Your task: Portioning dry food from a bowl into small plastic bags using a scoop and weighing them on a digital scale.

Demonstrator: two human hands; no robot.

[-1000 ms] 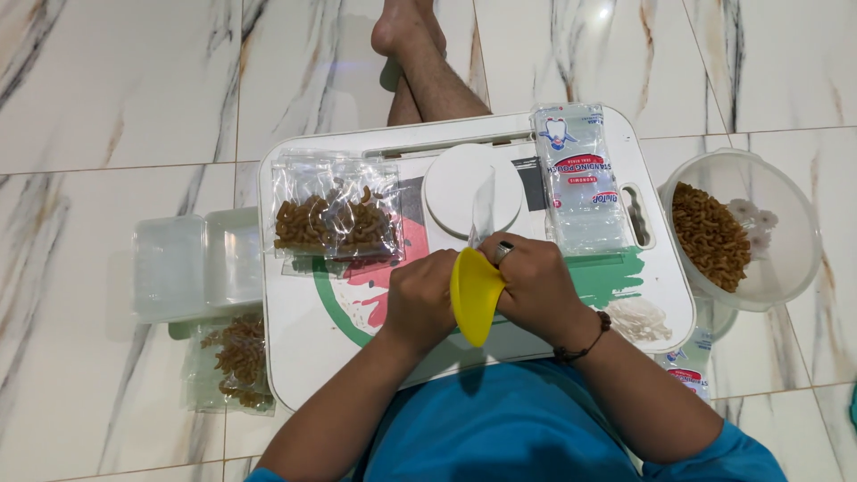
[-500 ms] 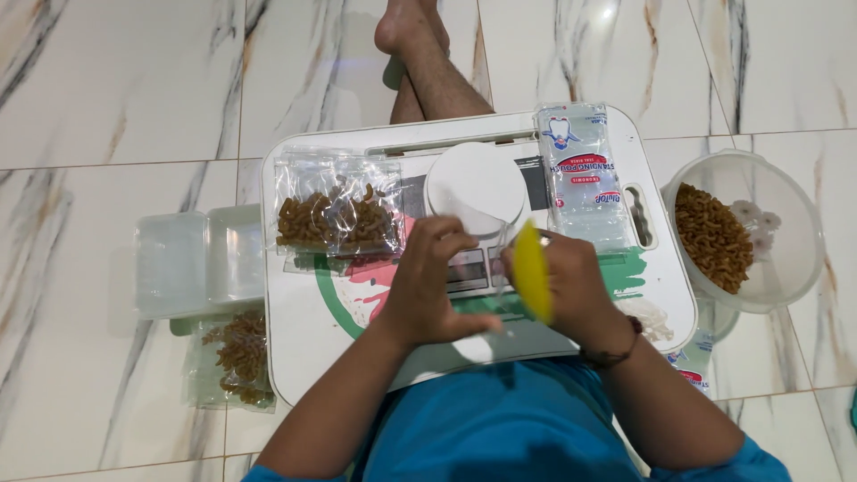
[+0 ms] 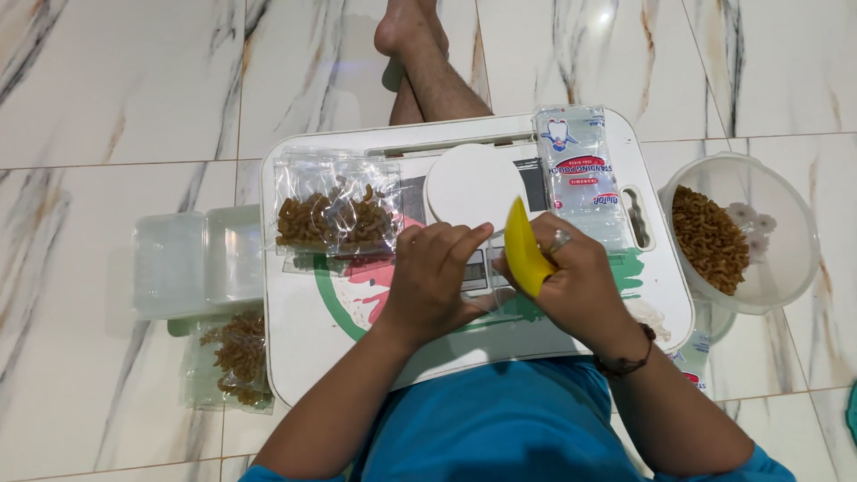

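Partly hidden under both hands, a clear pouch [image 3: 486, 277] lies on the white surface [image 3: 303, 348] just below the round scale [image 3: 471, 186]. Left hand [image 3: 433, 281] pinches it, fingers curled; right hand [image 3: 576, 281] grips a yellow scoop [image 3: 525, 250]. Right of the scale, a bowl of snacks [image 3: 741, 234] overhangs the surface's edge; the floor beyond lies open.

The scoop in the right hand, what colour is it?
The scoop is bright yellow, seen clearly in the head view, held by the right hand.
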